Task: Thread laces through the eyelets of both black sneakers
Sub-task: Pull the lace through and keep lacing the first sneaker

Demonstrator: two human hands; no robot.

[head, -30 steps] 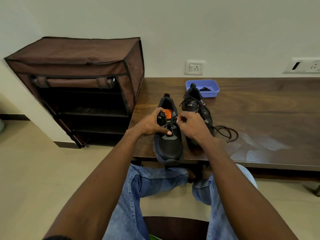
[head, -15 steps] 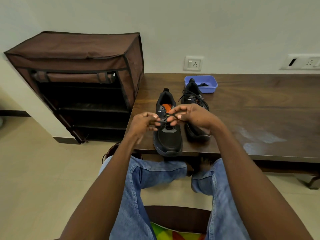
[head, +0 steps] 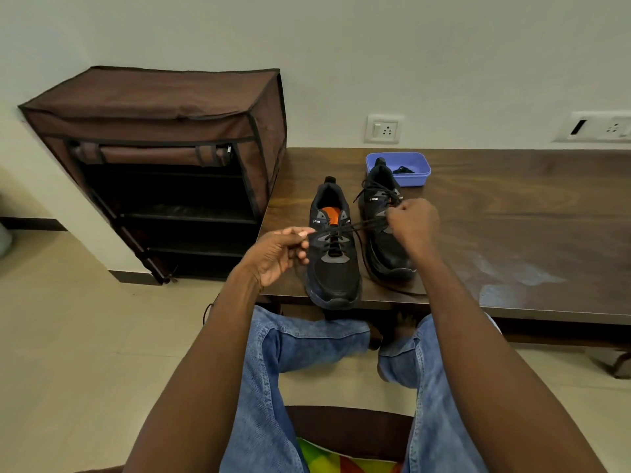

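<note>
Leftmost, a brown fabric shoe rack [head: 160,158] stands on the floor against the wall, its front flap rolled up and its dark shelves showing. Next to it, the wooden table [head: 512,233] runs off to the right, with two black sneakers side by side near its front edge. Just beside the near sneaker, the left hand [head: 276,257] pinches one end of a black lace [head: 345,229] between thumb and fingertips, its other fingers curled. That lace runs taut across the left sneaker [head: 333,254], which shows an orange insole and has only its lower eyelets threaded; its toe reaches the table edge. To the right, the right sneaker [head: 384,227] is already laced higher up. Over it, the right hand [head: 413,223] is closed in a fist around the other end of the lace, pulled up and away from the left hand. Behind the right sneaker sits a blue tray [head: 415,169] holding something small and dark. On the wall behind are a white socket [head: 384,129] and, farther right, a switch plate [head: 597,126].
</note>
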